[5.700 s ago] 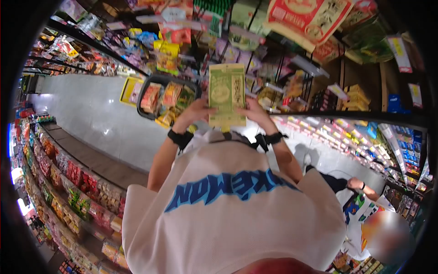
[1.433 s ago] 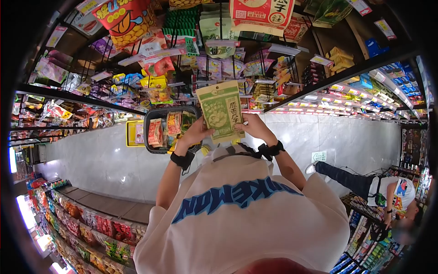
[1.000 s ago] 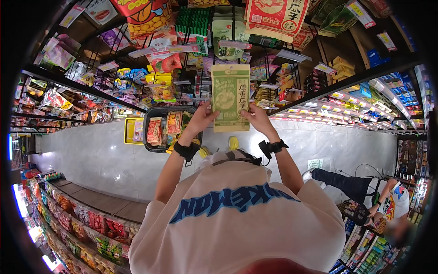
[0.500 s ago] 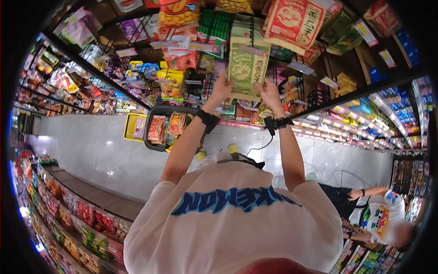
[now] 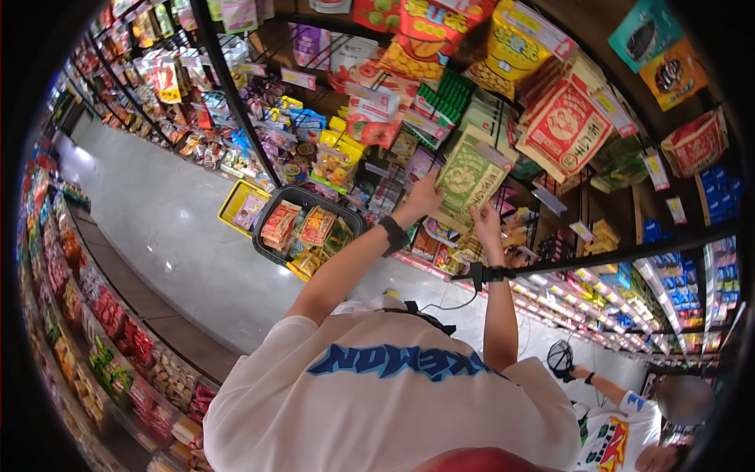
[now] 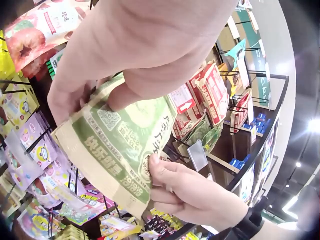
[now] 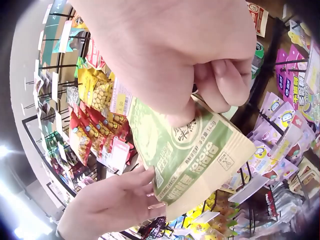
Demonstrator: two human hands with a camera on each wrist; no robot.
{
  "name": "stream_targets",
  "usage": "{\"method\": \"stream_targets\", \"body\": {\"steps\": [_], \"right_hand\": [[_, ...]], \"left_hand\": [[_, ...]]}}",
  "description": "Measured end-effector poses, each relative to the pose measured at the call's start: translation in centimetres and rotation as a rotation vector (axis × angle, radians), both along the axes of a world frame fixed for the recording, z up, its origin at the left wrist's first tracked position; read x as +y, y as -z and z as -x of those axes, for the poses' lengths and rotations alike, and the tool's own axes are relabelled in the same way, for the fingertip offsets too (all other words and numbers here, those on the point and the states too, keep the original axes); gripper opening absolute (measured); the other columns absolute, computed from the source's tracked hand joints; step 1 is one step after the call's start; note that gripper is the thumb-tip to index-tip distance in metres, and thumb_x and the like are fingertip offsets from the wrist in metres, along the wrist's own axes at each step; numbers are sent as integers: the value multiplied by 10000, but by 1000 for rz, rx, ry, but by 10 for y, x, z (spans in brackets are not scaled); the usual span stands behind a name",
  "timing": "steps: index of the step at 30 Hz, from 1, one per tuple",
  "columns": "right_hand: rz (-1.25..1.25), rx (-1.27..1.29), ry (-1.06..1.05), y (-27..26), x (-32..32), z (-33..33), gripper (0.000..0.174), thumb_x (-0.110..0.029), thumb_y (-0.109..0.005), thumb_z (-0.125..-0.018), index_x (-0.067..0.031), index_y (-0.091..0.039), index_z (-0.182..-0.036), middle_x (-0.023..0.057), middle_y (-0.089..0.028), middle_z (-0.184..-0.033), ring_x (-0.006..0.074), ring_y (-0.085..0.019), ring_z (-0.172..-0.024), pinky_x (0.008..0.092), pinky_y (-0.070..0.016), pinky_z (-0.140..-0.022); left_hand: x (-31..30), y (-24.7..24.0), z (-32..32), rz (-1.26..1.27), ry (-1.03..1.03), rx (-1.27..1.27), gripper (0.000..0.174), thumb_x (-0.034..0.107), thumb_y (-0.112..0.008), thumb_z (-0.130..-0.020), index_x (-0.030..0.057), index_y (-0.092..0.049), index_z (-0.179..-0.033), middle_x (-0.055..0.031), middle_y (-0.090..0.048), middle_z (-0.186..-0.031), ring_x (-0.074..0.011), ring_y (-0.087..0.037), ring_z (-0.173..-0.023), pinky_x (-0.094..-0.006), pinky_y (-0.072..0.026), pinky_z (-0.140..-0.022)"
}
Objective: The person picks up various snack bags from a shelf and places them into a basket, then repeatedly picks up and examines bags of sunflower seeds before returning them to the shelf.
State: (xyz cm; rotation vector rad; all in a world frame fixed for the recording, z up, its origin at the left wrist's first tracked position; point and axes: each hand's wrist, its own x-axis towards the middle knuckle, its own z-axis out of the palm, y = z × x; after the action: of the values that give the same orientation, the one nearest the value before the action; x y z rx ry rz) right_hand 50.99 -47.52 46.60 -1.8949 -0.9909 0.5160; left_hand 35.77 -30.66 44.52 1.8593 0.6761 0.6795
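Both hands hold a green-and-cream bag of seeds (image 5: pixel 472 175) out at the hanging rack, tilted, right below several similar pale green bags (image 5: pixel 489 118). My left hand (image 5: pixel 425 197) grips its left edge, thumb on the printed front, as the left wrist view shows. On the other side my right hand (image 5: pixel 487 224) pinches the lower right edge between thumb and fingers. A clear price-tag holder (image 5: pixel 495 155) overlaps the bag's upper right part. In the right wrist view the right hand covers the bag's upper part.
Red seed bags (image 5: pixel 570 130) hang to the right and yellow snack bags (image 5: pixel 515 47) above. On the floor at left stand a black basket (image 5: pixel 326 201) with several packets and a yellow basket (image 5: pixel 228 208). Another person (image 5: pixel 613 433) is at lower right. Metal hooks jut from the rack.
The hands carried the bag from in front of the torso up and forward to the rack, where it now tilts. The head view has turned, so the shelves appear slanted.
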Motion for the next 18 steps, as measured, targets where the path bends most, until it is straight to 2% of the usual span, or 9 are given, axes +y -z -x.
{"method": "stream_targets", "body": {"steps": [2,3,5,8,11,12,15,16,18], "right_hand": [[-131,44,-40,17,7,-4,262,-134,-615,-1006,27,-583,-1211,117,-719,-1059,150,-667,-915,309,-519,-779],[-51,39,-25,16,6,-4,264,-139,-604,-1012,31,-574,-1213,122,-715,-1058,152,-662,-919,313,-518,-782],[-182,86,-45,40,10,-15,278,-150,-602,-1014,31,-574,-1222,129,-715,-1065,164,-666,-933,318,-519,-779],[-54,-14,-35,26,12,-12,253,-180,-613,-1012,31,-576,-1145,116,-694,-939,159,-643,-843,334,-509,-727],[183,-232,13,18,13,-11,261,-222,-622,-1010,29,-555,-1040,84,-608,-771,148,-583,-725,354,-486,-667],[105,-201,1,15,10,-8,288,-245,-626,-1009,23,-524,-974,52,-503,-677,146,-523,-654,374,-467,-635],[134,-103,46,-14,8,13,298,-250,-629,-1006,26,-521,-975,43,-493,-666,153,-525,-644,382,-477,-636],[236,-100,47,-21,7,14,281,-225,-622,-1004,39,-548,-1064,92,-611,-749,177,-614,-729,364,-510,-698],[-93,26,-21,20,17,-3,294,-204,-620,-996,45,-570,-1144,143,-683,-874,211,-668,-835,361,-524,-766]], "left_hand": [[-1,-10,2,-52,-34,48,591,87,-561,-942,-37,-344,-1478,-346,-660,-1012,-499,-655,-919,-558,-533,-775],[-4,-14,3,-39,-46,64,596,78,-564,-939,-35,-341,-1479,-345,-662,-992,-500,-657,-900,-562,-532,-759],[-8,-19,2,-15,-67,96,606,62,-571,-932,-33,-334,-1481,-343,-664,-951,-502,-661,-862,-569,-529,-728],[-8,-27,1,34,-76,161,609,46,-572,-932,-28,-329,-1485,-326,-669,-912,-483,-667,-793,-565,-526,-671],[-12,-35,8,53,-81,131,603,35,-565,-937,-18,-332,-1490,-316,-668,-880,-459,-668,-747,-546,-525,-637],[-14,-37,11,62,-78,110,603,37,-558,-943,-15,-327,-1498,-306,-669,-866,-439,-665,-720,-539,-525,-621],[-16,-30,6,7,-96,119,611,24,-554,-941,-16,-317,-1503,-305,-672,-867,-439,-672,-735,-541,-532,-631],[-16,-32,4,50,-117,147,613,47,-570,-911,1,-362,-1486,-315,-680,-907,-462,-682,-806,-554,-546,-686],[-1,4,-13,-82,-147,101,606,71,-581,-883,14,-407,-1461,-319,-682,-937,-474,-680,-861,-554,-550,-731]]}}
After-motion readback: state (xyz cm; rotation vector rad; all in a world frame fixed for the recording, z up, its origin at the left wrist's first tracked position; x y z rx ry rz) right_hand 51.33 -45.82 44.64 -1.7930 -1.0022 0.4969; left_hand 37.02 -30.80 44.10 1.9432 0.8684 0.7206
